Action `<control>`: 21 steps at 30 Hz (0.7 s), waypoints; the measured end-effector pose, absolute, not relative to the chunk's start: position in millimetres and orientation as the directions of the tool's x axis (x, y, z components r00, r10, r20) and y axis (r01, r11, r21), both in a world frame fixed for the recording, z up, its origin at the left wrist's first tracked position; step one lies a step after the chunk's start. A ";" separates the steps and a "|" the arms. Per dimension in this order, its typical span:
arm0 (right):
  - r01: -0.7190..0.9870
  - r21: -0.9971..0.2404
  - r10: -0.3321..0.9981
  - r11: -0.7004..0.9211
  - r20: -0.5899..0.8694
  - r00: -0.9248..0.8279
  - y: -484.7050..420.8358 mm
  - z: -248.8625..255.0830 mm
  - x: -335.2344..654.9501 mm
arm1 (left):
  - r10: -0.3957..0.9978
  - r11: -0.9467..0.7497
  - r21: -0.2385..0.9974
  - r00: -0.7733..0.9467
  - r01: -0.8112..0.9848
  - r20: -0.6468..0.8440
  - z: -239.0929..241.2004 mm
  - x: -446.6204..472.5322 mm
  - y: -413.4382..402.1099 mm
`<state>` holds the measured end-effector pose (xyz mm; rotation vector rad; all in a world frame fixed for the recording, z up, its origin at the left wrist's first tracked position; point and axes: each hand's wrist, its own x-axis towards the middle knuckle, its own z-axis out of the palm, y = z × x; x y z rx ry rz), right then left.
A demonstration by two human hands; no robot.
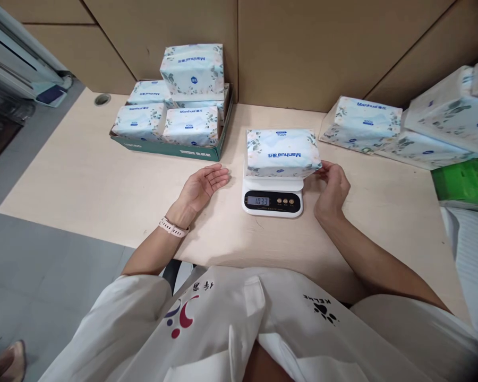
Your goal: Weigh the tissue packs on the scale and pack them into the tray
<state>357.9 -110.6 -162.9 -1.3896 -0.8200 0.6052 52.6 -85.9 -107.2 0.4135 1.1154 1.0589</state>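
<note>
A pack of tissues [283, 154], white and pale blue with a leaf print, lies on a white kitchen scale [273, 210]. The scale's display shows digits that look like 1033. My right hand [331, 191] is at the pack's right side, its fingers loosely bent and the tips at the lower right corner; whether they touch it is hard to tell. To the left of the scale, my left hand [204, 185] rests palm up over the table, fingers stretched out and holding nothing. A pale pink band is round the left wrist.
A green box [163, 148] at the back left holds several tissue packs [193, 69], one stacked on top. More tissue packs [366, 124] stand at the back right, near a green crate [468, 180]. A cardboard-coloured panel [322, 53] borders the table's [83, 175] far edge.
</note>
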 end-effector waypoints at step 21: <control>0.122 -0.978 0.846 0.168 0.207 0.492 -111.6 -145.2 347.7 | 0.959 0.143 0.954 0.277 -0.263 -0.067 -114.4 91.0 -83.3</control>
